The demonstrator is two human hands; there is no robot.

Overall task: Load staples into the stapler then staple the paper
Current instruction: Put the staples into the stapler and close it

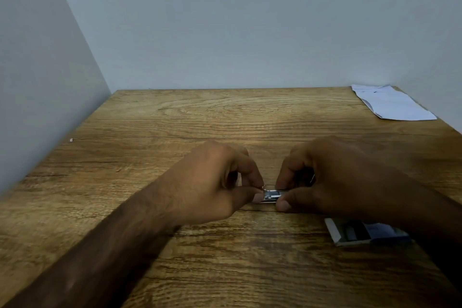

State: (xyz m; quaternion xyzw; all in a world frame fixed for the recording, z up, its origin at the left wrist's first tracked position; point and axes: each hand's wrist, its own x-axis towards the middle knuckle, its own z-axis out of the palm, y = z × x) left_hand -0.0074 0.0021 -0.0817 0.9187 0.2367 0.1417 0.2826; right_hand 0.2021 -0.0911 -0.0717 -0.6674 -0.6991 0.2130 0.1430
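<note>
I see both hands meeting at the lower centre of the frame, low over the wooden surface point(225, 117). The left hand point(215, 182) pinches its thumb and forefinger closed on the left end of a small metallic object, and the right hand point(332, 177) pinches closed on the right end. I judge this object to be the stapler point(271, 196), or its staple channel; only a short bright section shows between the fingertips, so I cannot tell which part it is or whether staples are seated.

The visible section lies with its long axis left to right across the frame, directly between the two grips, touching both. Neither hand is nearer; each holds one end. Any coming move, in my judgement, runs along that axis: sliding or pressing end toward end.

A small box point(350, 232), probably the staple box, lies at the lower right of the frame, just beside and partly under the right forearm. The paper point(392, 105) lies at the upper right corner of the surface, well apart from both hands; the right hand is the nearer one to it. Stapling is not yet begun.
</note>
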